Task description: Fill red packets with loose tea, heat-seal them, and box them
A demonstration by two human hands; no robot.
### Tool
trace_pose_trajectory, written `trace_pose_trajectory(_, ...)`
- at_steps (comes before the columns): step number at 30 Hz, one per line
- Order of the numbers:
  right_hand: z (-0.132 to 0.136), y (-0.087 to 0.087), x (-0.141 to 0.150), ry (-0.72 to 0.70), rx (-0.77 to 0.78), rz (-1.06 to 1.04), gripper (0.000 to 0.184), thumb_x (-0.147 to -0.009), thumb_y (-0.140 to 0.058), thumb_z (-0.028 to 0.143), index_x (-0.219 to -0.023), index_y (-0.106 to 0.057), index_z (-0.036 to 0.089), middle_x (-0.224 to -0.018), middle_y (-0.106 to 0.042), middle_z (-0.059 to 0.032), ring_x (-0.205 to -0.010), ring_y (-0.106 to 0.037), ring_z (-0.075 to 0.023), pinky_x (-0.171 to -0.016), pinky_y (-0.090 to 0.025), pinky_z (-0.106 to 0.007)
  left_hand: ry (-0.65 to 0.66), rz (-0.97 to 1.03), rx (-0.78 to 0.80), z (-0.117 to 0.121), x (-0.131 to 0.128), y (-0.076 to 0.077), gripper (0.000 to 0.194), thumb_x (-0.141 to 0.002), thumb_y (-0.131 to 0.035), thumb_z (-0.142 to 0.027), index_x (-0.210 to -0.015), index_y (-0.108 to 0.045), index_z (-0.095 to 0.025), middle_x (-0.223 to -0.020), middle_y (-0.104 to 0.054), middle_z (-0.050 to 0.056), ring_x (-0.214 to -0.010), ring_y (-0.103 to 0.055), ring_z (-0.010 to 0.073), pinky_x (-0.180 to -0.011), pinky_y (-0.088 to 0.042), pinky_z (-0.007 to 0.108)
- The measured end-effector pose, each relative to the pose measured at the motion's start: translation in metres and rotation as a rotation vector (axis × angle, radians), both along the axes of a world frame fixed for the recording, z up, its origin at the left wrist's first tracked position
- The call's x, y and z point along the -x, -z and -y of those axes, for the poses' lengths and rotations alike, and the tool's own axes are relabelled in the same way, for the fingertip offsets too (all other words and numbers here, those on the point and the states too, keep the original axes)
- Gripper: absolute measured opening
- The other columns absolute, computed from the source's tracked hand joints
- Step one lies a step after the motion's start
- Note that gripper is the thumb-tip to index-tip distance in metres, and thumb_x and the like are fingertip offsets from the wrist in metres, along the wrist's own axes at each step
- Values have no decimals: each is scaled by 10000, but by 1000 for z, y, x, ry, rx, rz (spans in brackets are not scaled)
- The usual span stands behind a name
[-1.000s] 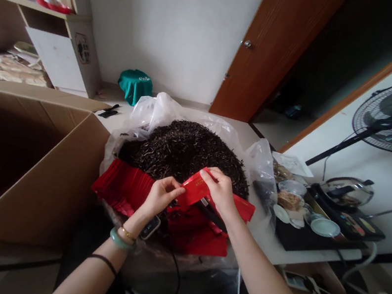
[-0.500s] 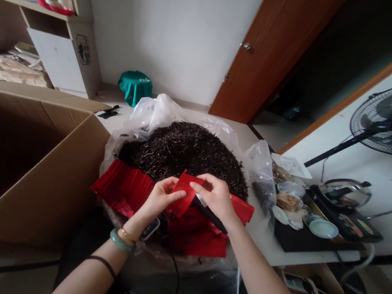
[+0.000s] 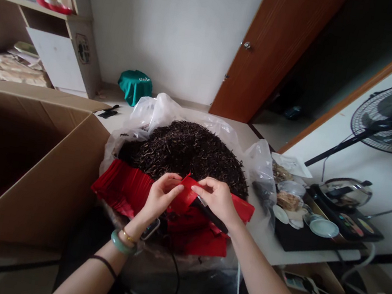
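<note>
A small red paper packet (image 3: 184, 196) is pinched by the fingers of the left hand (image 3: 160, 197) and right hand (image 3: 216, 200), just over a heap of dark loose tea leaves (image 3: 187, 155).

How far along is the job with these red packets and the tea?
Done: a row of red packets lies along the left of the heap, contents unseen. In hand: the left hand and right hand pinch one red packet. Left: a large heap of loose dark tea remains in the plastic bag.
</note>
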State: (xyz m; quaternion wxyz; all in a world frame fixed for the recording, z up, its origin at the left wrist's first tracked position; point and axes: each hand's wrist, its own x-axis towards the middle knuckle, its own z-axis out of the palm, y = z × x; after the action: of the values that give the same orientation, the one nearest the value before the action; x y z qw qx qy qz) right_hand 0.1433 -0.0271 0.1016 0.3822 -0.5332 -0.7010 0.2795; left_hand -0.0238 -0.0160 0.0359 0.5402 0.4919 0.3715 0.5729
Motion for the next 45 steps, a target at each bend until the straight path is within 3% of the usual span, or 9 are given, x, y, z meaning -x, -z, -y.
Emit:
trace_pose_trajectory(8,1,7,0,-41,70,-22,190,-775,-638,343,-708,-687,172,-681,-690,-11,-637,-610,-163,-608,-447,-258,46,32,64,0,-1,1,321,-637,-774,-431,-704,-656,-140,-639,-653,3,-572,-564,108,-572,-454,215)
trace_pose_trajectory(13,0,11,0,-57,56,-3,183,-781,-640,339,-769,-713,171,-736,-709,-21,-676,-615,-166,-631,-446,-260,131,61,89,2,-1,-2,326,-600,-811,-410,-633,-648,-129,-632,-648,6,-572,-552,100,-573,-440,207)
trace_pose_trajectory(18,-1,14,-2,-70,56,5,193,-799,-634,344,-798,-724,172,-766,-718,-29,-716,-628,-174,-663,-451,-265,149,127,148,1,-2,-1,357,-556,-841,-400,-664,-638,-127,-609,-632,-9,-548,-536,87,-555,-421,196)
trace_pose_trajectory(22,-2,15,-2,-68,29,33,193,-798,-637,344,-787,-734,178,-727,-692,-22,-671,-602,-161,-634,-437,-262,190,128,170,0,-3,0,446,-558,-844,-386,-891,-681,-139,-565,-597,-42,-525,-521,85,-542,-401,192)
trace_pose_trajectory(25,-2,15,-2,-68,39,11,181,-786,-643,334,-786,-736,179,-742,-701,-26,-688,-614,-164,-651,-446,-264,214,38,177,1,-3,1,368,-581,-819,-424,-745,-695,-118,-569,-610,-10,-510,-504,88,-516,-372,198)
trace_pose_trajectory(28,-2,14,-3,-43,98,-41,190,-768,-653,340,-805,-727,169,-788,-728,-39,-729,-644,-183,-676,-467,-274,145,11,148,1,-2,2,374,-588,-801,-467,-613,-655,-124,-553,-608,-1,-505,-498,93,-513,-371,204)
trace_pose_trajectory(32,-2,14,-3,-1,135,-60,198,-744,-671,355,-786,-721,168,-749,-728,-34,-697,-648,-186,-647,-474,-273,137,56,175,3,-2,-1,395,-563,-814,-479,-639,-643,-130,-570,-618,-10,-512,-502,87,-519,-380,192)
trace_pose_trajectory(38,-4,14,0,13,88,-65,195,-732,-674,364,-750,-727,177,-725,-721,-28,-670,-642,-177,-636,-482,-269,390,39,342,8,-5,0,451,-555,-822,-492,-754,-718,-100,-642,-685,36,-508,-552,105,-522,-401,204)
trace_pose_trajectory(45,-9,27,-23,99,135,-114,355,-835,-518,466,-861,-720,175,-705,-717,-45,-653,-662,-204,-628,-523,-307,318,84,379,5,-2,1,427,-522,-830,-504,-620,-722,-103,-583,-688,54,-467,-555,113,-496,-400,213)
